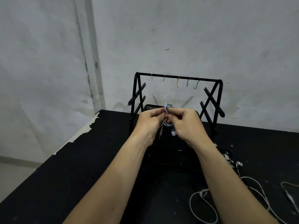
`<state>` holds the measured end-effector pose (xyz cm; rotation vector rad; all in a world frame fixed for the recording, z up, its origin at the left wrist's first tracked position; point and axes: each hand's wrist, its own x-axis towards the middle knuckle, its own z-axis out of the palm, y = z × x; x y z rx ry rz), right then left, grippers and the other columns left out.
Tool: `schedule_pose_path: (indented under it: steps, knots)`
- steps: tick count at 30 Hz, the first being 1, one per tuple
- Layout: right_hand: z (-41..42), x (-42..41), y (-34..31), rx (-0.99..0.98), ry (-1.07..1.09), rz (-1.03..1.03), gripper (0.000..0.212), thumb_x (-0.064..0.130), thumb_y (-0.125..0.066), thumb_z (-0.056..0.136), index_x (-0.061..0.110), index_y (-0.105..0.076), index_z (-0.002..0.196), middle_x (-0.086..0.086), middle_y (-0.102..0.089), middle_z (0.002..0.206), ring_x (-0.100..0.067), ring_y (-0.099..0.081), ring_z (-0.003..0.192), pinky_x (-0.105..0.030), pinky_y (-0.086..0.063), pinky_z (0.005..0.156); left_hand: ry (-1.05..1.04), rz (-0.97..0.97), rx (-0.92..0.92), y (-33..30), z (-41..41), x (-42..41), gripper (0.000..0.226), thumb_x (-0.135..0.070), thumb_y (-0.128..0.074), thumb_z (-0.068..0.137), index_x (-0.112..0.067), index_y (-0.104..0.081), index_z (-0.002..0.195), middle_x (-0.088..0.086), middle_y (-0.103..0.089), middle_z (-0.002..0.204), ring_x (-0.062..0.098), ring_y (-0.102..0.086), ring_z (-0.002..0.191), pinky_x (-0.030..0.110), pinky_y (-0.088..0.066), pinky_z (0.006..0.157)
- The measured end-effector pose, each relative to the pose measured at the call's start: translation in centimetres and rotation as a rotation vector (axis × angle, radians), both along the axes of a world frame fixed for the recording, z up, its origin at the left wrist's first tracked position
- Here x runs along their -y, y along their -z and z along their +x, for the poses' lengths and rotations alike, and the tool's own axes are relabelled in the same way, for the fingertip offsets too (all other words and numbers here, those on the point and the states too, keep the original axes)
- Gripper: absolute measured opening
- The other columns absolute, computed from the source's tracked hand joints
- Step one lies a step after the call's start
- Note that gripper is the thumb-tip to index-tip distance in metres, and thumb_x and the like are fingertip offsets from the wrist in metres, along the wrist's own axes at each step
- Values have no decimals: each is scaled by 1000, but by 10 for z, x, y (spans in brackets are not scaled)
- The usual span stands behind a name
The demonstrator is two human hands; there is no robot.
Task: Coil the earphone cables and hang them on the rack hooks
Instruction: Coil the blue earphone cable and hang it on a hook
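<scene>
Earphone cable (167, 122), light-coloured and wound into a small coil, is pinched between left hand (149, 119) and right hand (186, 122), held up in front of the black rack (178, 77). All five hooks (178, 82) are seen bare, so nothing is hung yet. Further loose cables (252, 189) are left uncoiled on the worktop (80, 175) at right; judged an early stage.

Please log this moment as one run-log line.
stage: coiling | left hand and right hand: pinch white earphone coil | rack hooks: bare | loose cables: on table
</scene>
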<state>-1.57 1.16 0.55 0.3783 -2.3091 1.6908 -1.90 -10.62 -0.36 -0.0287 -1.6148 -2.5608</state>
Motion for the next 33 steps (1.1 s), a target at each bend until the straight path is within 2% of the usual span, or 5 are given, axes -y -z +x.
schedule_pose_path:
  steps: [2, 5, 20, 26, 33]
  knots:
    - [4, 0, -4, 39, -38, -82, 24, 1, -63, 94, 13, -74, 111, -9, -74, 82, -20, -59, 44, -36, -52, 47, 5, 12, -3, 0, 0, 1, 18, 6, -57, 93, -4, -71, 93, 9, -72, 75, 15, -67, 64, 23, -57, 61]
    - [6, -2, -7, -12, -7, -56, 17, -2, -69, 89, 15, -72, 91, -7, -76, 80, -39, -71, 64, -50, -61, 59, -49, 21, 5, 0, 0, 1, 15, 3, -60, 93, -9, -69, 96, 6, -73, 77, 14, -66, 59, 24, -53, 50]
    - [10, 0, -6, 3, 22, 36, 15, 10, -72, 85, 24, -77, 83, -2, -75, 73, -29, -63, 46, -45, -59, 51, -32, 29, -5, 1, 1, 2, 7, -2, -68, 88, -1, -72, 94, 13, -73, 85, 21, -68, 79, 24, -57, 68]
    - [14, -5, -13, -12, 44, 69, 19, 4, -68, 86, 20, -77, 84, -1, -75, 68, -26, -70, 50, -25, -55, 47, 51, -27, 45, -2, 7, 5, 5, -6, -66, 90, -4, -71, 91, 13, -70, 78, 17, -67, 60, 26, -55, 50]
    - [10, -10, -13, -34, 110, 53, 16, 4, -68, 86, 16, -79, 88, -8, -74, 68, -31, -65, 40, -20, -45, 37, 177, -25, 24, -11, 9, 5, 24, 7, -51, 89, -4, -72, 93, 6, -71, 81, 11, -67, 73, 23, -54, 81]
